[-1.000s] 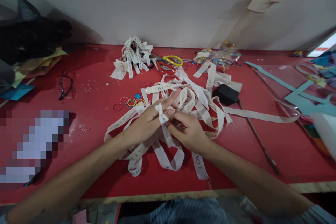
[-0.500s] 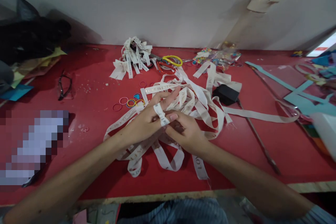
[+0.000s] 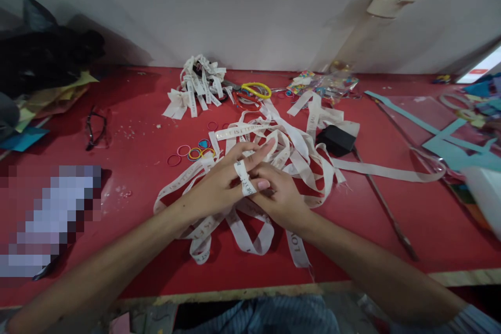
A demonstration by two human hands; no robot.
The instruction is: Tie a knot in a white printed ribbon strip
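A short piece of white printed ribbon (image 3: 244, 176) is wound across the thumb and index finger of my left hand (image 3: 219, 180), which points forward with its fingers bent together. My right hand (image 3: 284, 195) is closed against it from the right, its fingers curled behind the ribbon and partly hidden by my left thumb. Beneath both hands lies a loose heap of long white printed ribbon (image 3: 254, 237) on the red tabletop (image 3: 133, 193). Left of the heap are several coloured elastic bands (image 3: 183, 150).
Behind the heap sit a bundle of knotted ribbon pieces (image 3: 201, 81) and scissors (image 3: 256, 90) with yellow handles. A black block (image 3: 336, 140) and a thin rod (image 3: 385, 203) lie to the right. Eyeglasses (image 3: 96, 128) rest at the left. The table's front edge (image 3: 219, 293) is near me.
Both hands have shifted slightly; my left thumb now extends farther right, over the right-hand fingers, and my right thumb has slipped lower out of sight. The ribbon stays around my left fingers.
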